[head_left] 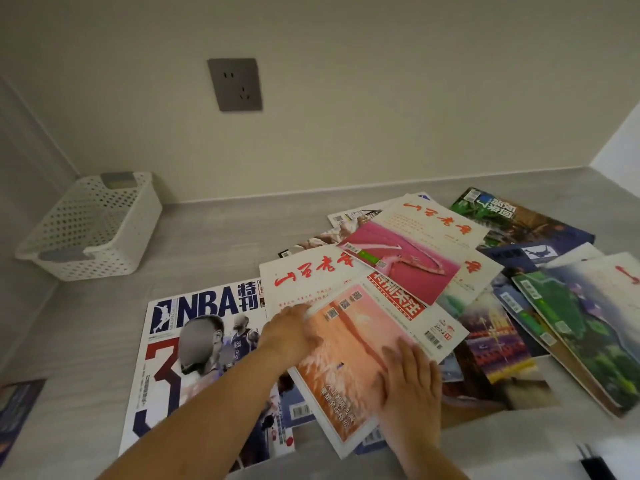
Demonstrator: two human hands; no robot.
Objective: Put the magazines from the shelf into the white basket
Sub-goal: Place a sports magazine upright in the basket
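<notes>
Several magazines lie spread over the grey shelf. An orange-pink magazine lies on top near the front. My left hand grips its upper left edge, fingers curled at the corner. My right hand rests flat on its right part with straight fingers. A large NBA magazine lies to the left, partly under my left arm. The white perforated basket stands empty at the back left, against the side wall.
More magazines fan out to the right, among them a pink one and green ones. A dark magazine corner shows at the left edge. A grey wall socket sits on the back wall.
</notes>
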